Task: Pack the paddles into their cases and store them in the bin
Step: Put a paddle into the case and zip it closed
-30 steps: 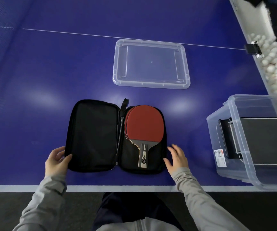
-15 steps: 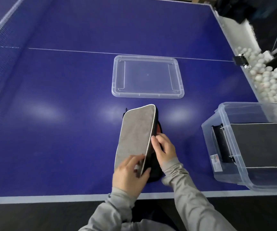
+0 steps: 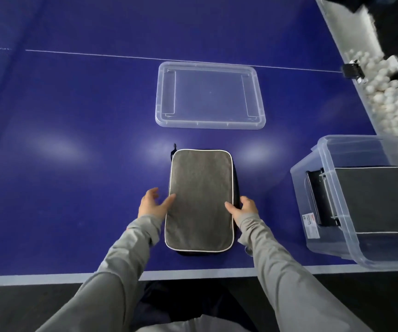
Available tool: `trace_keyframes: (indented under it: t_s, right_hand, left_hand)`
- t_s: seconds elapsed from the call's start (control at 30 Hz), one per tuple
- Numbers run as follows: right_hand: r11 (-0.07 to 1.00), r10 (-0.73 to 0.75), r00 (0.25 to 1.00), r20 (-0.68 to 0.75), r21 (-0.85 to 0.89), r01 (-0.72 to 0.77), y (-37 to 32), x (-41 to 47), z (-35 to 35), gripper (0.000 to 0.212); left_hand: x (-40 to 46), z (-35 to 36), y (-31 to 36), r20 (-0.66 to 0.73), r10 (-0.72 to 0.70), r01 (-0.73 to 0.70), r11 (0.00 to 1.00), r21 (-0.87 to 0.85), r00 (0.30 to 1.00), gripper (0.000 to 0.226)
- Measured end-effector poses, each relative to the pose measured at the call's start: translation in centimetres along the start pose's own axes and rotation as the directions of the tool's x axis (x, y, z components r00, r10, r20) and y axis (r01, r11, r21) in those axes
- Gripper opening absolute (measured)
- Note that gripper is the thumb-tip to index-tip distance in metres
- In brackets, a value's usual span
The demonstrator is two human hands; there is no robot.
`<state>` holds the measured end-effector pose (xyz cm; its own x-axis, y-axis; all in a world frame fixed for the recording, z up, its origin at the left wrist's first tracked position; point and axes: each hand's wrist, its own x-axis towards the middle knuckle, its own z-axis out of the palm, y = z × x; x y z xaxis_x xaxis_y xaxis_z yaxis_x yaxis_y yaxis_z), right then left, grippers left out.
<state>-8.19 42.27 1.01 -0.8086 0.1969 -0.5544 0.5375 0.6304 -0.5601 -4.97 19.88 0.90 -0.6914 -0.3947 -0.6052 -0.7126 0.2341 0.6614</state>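
Case: the grey case [image 3: 199,200] lies flat and folded shut on the blue table [image 3: 73,144], just in front of the person, near the front edge.
Long axis: it runs away from the person, from the near edge toward the lid [image 3: 210,95] farther up the table.
Paddle: not in view now; I cannot tell from here whether the zip is run round.
Left hand: the left hand [image 3: 153,204] sits at the case's left edge, fingers spread and fairly straight, thumb tip touching the grey top; it grips nothing.
Right hand: the right hand [image 3: 242,209] sits at the right edge, thumb lying on the top, the other fingers down along the side; whether they curl under the edge is hidden.
Which hand is nearer: both flank the near half of the case about evenly, one to each long side.
Bin: the clear bin [image 3: 317,164] stands to the right, well apart from the case, with another grey case [image 3: 380,200] already inside.
Way to go: from the hands the bin lies rightward, so the right hand is the nearer one to it.
Next move, my guess: zip if still open, then lift by the long sides and carry right.
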Motion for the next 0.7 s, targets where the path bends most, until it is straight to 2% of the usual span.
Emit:
trace_keyframes:
  t_s: [0.07, 0.17, 0.23, 0.33, 0.4, 0.57, 0.7]
  right_hand:
    - [0.999, 0.036, 0.999, -0.001, 0.022, -0.036, 0.2, 0.4, 0.4, 0.049]
    - [0.991, 0.059, 0.998, -0.038, 0.121, -0.054, 0.4, 0.8, 0.7, 0.045]
    - [0.973, 0.06, 0.998, -0.029, 0.227, -0.052, 0.5, 0.9, 0.6, 0.046]
    - [0.939, 0.052, 0.997, 0.058, 0.338, -0.069, 0.6, 1.2, 0.4, 0.054]
    - [0.942, 0.042, 0.993, 0.106, 0.328, -0.075, 0.5, 1.5, 0.1, 0.052]
    - [0.958, 0.022, 0.984, 0.176, 0.278, -0.071, 0.7, 2.2, -0.2, 0.05]
    - [0.928, -0.007, 0.986, 0.169, 0.368, -0.057, 1.4, 2.0, -0.6, 0.049]
  left_hand:
    - [1.3, 0.3, 0.6, 0.045, -0.069, 0.072, 0.994, -0.083, 0.997, 0.071]
    - [2.5, 1.1, 1.4, 0.108, -0.104, 0.122, 0.977, -0.177, 0.989, 0.076]
    - [3.0, 1.7, 1.7, 0.133, -0.111, 0.134, 0.975, -0.175, 0.985, 0.078]
    - [3.4, 2.6, 1.6, 0.117, -0.109, 0.119, 0.989, -0.082, 0.987, 0.075]
    - [3.6, 2.8, 1.5, 0.106, -0.103, 0.109, 0.993, -0.052, 0.989, 0.068]
    - [3.5, 2.9, 1.5, 0.145, -0.084, 0.102, 0.987, -0.126, 0.986, 0.061]
    - [2.4, 2.9, 1.5, 0.196, -0.06, 0.112, 0.958, -0.263, 0.979, 0.053]
